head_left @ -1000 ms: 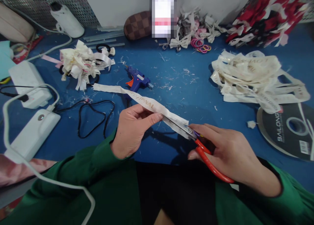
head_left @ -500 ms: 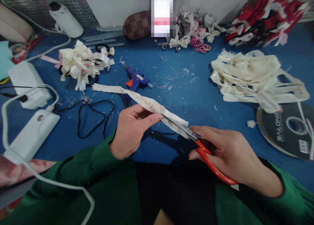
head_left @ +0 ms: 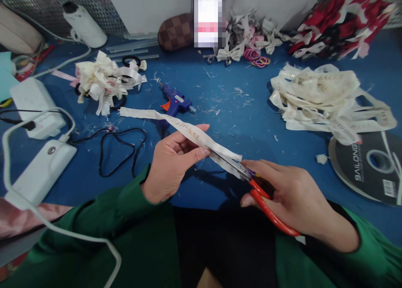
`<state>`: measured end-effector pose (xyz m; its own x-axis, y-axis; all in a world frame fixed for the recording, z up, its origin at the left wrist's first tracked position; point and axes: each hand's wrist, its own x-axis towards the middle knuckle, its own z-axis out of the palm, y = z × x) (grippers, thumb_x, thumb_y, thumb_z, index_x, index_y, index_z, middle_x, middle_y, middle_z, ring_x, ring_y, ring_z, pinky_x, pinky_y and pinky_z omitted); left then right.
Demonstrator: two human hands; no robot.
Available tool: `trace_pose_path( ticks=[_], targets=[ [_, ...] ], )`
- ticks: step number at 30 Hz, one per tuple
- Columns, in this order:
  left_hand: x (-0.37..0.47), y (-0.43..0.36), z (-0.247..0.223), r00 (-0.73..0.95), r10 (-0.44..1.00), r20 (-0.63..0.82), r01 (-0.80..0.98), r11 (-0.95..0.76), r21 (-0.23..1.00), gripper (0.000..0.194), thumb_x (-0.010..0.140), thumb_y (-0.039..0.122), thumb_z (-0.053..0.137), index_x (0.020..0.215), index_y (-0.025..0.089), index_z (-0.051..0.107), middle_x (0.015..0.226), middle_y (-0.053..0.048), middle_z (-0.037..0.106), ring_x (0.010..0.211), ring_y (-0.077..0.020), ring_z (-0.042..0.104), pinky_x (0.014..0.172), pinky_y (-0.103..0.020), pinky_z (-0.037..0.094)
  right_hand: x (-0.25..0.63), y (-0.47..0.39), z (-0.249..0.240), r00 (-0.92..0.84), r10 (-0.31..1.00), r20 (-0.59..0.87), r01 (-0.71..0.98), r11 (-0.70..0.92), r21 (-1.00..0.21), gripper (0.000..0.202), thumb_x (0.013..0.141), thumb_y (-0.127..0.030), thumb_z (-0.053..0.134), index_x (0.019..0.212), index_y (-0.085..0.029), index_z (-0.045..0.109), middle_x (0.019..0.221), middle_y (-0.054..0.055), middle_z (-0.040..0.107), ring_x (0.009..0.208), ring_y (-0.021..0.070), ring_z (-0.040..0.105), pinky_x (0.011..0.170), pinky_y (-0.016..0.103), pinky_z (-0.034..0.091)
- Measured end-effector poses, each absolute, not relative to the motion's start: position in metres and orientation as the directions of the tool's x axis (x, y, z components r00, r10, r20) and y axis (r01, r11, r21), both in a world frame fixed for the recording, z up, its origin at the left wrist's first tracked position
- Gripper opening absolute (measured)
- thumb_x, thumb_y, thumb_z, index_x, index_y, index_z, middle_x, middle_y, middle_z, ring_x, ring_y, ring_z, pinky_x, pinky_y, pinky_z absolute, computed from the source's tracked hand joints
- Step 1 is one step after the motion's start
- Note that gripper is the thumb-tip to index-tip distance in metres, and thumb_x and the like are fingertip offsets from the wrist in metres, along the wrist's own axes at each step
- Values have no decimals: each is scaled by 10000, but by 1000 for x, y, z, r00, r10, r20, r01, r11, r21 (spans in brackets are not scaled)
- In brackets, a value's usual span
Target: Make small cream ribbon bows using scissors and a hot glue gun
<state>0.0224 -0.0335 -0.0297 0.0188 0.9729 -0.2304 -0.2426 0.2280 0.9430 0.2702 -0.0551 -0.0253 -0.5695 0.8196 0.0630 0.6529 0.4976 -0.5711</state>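
A white ribbon with gold lettering is pinched between the thumb and fingers of my left hand. Its far end stretches left past the blue glue gun. My right hand grips red-handled scissors. Their blades run along the ribbon's length, with the tips by my left thumb, and the ribbon's near end is split into two strips around them. Part of the scissors' handle is hidden behind my right fingers.
A heap of cream ribbon lies at right above a black ribbon spool. Ribbon bows sit at left, near a black cord. White power blocks and a cable line the left edge. Hair ties lie at the back.
Both hands hold nearly the same place. The left forefinger has lifted out slightly above the ribbon, and the scissors have shifted only a little.
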Motion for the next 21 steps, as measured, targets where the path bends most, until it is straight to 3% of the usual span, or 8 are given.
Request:
trace_pose_path(
  ticks=[14, 21],
  targets=[
    [23, -33, -29, 37, 970, -239, -270, 241, 932, 351, 728, 132, 880, 1049, 262, 820, 858, 10, 796, 814, -118, 725, 770, -179, 607, 273, -57, -29, -583, 809, 78, 630, 510, -586, 455, 951, -597, 595, 1153, -191, 637, 887, 69, 753, 580, 167, 668, 524, 269, 450],
    [23, -33, -31, 54, 970, -239, -273, 245, 930, 345, 736, 142, 878, 1054, 261, 818, 875, 5, 802, 830, -123, 734, 773, -182, 612, 269, -55, -27, -570, 819, 67, 640, 493, -589, 480, 944, -605, 600, 1166, -182, 647, 840, 61, 740, 519, 141, 614, 470, 249, 423]
  ],
)
